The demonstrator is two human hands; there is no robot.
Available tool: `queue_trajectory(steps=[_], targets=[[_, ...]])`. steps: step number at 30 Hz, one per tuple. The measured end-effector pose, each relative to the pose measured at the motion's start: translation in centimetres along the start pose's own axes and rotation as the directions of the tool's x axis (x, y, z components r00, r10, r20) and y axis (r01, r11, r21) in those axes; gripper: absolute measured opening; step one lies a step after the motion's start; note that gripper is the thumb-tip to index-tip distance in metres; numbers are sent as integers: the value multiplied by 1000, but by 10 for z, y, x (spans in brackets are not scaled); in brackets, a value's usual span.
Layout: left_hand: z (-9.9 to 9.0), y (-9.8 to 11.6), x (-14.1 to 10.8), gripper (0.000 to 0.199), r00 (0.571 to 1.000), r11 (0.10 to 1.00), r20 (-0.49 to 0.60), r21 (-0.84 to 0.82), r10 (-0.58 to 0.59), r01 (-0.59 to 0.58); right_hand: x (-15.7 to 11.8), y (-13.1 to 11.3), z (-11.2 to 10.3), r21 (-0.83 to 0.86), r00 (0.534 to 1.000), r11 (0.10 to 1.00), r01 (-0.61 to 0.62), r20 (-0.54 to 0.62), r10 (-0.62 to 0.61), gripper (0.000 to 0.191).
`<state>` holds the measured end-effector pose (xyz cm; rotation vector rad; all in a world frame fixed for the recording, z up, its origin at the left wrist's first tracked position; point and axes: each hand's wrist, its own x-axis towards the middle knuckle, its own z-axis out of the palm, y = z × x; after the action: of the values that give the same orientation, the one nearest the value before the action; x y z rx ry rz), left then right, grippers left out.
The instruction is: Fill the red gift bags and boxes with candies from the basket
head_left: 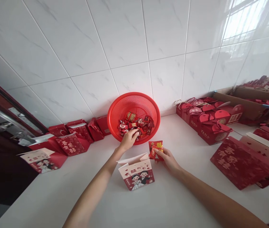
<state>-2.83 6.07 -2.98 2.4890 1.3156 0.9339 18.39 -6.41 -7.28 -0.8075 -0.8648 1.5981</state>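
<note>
My left hand (128,140) reaches over the near rim of a red plastic basket (134,98), its fingertips pinched at the pile of small red wrapped candies (144,128) inside. What the pinch holds is partly hidden by the fingers. My right hand (166,158) grips red and gold candy packets (157,147) between thumb and fingers, to the right of the basket's near edge. Between my forearms stands an upright paper gift box (138,177), white above and red below, with a cartoon couple on its front. Its top is open.
Several red gift boxes (74,144) line the left side by the wall, near a door handle (3,117). At right are closed red boxes (206,120), large red boxes (234,161) and cardboard cartons (246,95). A white tiled wall (129,47) rises behind the white table (172,202).
</note>
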Motion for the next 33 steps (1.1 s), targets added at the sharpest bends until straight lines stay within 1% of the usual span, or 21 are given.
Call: queue_trajectory(steps=[5,10,13,17,20,24,26,29,31,33], targets=[[-4,4,-1,38,999,998,-24,-41,-49,48,0,-1,0,-8,1000,1000,-1,-6,1,43],[-5,4,-3,37,997,997,-41,-42,-62,61,0,-1,-2,-36,1000,999,6,7,-6,45],[-4,3,-2,37,998,998,-25,-20,-54,53,0,0,-2,-54,1000,998,14,7,-14,45],[-7,1,4,39,998,998,27,32,-54,53,1,0,-2,-59,1000,998,11,4,-11,44],[-19,-4,12,40,998,998,18,30,-57,56,1,-1,-2,-50,1000,999,9,4,-9,44],[-50,-15,17,34,994,997,-79,23,-73,75,1,1,-3,-43,1000,999,11,7,-11,43],[-66,-21,15,30,991,994,-100,52,-88,94,2,3,-4,-42,1000,999,12,9,-12,43],[-82,-26,9,30,994,991,-55,96,-92,97,3,5,-5,-44,1000,999,12,13,-12,43],[-87,-27,4,37,996,988,0,126,-87,86,3,5,-6,-45,1000,999,12,16,-12,43],[-86,-27,1,43,995,984,50,164,-86,76,3,4,-6,-47,1000,999,13,19,-12,43]])
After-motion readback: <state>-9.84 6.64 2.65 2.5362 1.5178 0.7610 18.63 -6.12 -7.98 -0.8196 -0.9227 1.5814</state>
